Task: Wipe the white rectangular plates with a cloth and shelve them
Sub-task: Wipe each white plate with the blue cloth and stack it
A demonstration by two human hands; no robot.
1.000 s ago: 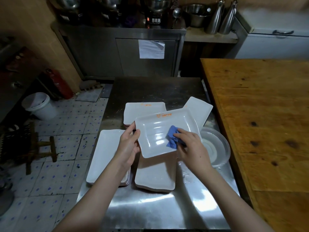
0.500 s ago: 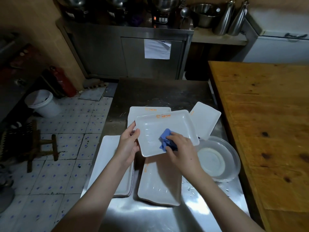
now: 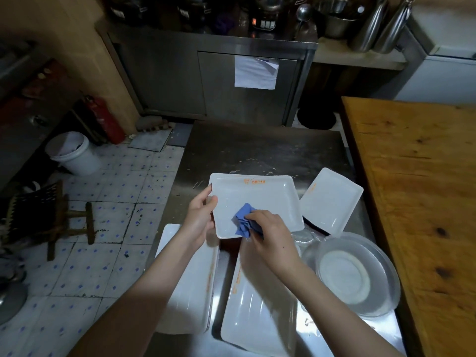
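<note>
The steel surface (image 3: 257, 150) shows open metal across its far half. Its left edge drops to tiled floor (image 3: 108, 202) and its right edge meets a wooden surface (image 3: 425, 176). Two white plates lie in front, one (image 3: 190, 292) under the left forearm and one (image 3: 257, 318) under the right. The contents of a clear round bowl (image 3: 360, 274) are unclear. Beyond it a tilted plate (image 3: 332, 199) leans. The left hand (image 3: 199, 217) grips the held plate (image 3: 257, 199) by its left rim. The right hand (image 3: 273, 233) pinches a blue cloth (image 3: 244, 220) against its inside.
</note>
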